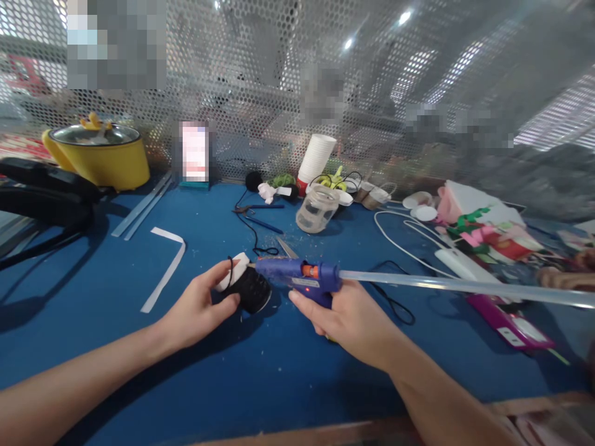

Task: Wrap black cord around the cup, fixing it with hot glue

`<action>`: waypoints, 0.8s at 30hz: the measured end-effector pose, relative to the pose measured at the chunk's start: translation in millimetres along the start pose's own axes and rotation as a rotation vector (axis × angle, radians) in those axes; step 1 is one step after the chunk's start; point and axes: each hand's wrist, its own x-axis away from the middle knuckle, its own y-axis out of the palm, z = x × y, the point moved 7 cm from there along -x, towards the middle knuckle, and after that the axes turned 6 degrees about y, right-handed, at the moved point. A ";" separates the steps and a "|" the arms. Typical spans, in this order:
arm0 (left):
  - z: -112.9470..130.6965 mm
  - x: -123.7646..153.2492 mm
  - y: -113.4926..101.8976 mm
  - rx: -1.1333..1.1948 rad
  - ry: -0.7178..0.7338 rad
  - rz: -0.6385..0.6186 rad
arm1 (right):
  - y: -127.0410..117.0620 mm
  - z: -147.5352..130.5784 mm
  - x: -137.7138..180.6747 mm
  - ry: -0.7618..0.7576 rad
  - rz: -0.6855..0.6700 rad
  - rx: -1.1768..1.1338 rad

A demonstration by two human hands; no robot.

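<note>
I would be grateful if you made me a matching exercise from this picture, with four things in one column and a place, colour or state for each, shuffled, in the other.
Things:
1. Glue gun
2. Pot
3. Jar
4. Paper strip

Places, colours and states:
A. White, with a sharp bend
B. Yellow
C. In the person's right hand
D. Colourless and see-through

Right pairs: 1-C, 2-B, 3-D, 4-A
</note>
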 end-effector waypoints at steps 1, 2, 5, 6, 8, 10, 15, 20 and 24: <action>0.1 -0.1 -0.1 -0.003 -0.001 0.002 | 0.4 0.4 -0.2 0.007 -0.006 0.001; 0.3 -0.2 0.2 -0.001 -0.002 0.000 | 0.6 0.8 -0.4 0.014 -0.010 0.001; 1.1 -0.5 1.5 0.008 -0.011 -0.011 | 0.4 1.2 -0.7 0.024 -0.013 -0.005; 1.2 -0.5 1.8 0.009 -0.016 -0.012 | 0.4 1.0 -0.5 0.020 -0.015 -0.009; 1.4 -0.4 1.8 0.014 -0.021 -0.010 | 0.5 0.6 -0.1 0.011 -0.020 -0.018; 1.1 -0.2 1.6 0.022 -0.026 -0.008 | 0.8 0.9 0.0 0.011 -0.026 -0.023; 0.7 0.0 0.7 0.014 -0.018 -0.007 | 1.1 0.0 0.3 0.003 -0.029 -0.027; -0.5 0.0 0.9 0.007 -0.023 -0.009 | -0.3 -3.3 2.1 -0.022 -0.013 -0.009; -1.9 -0.2 0.9 0.006 -0.019 0.000 | -0.6 -3.0 3.1 -0.030 -0.012 -0.001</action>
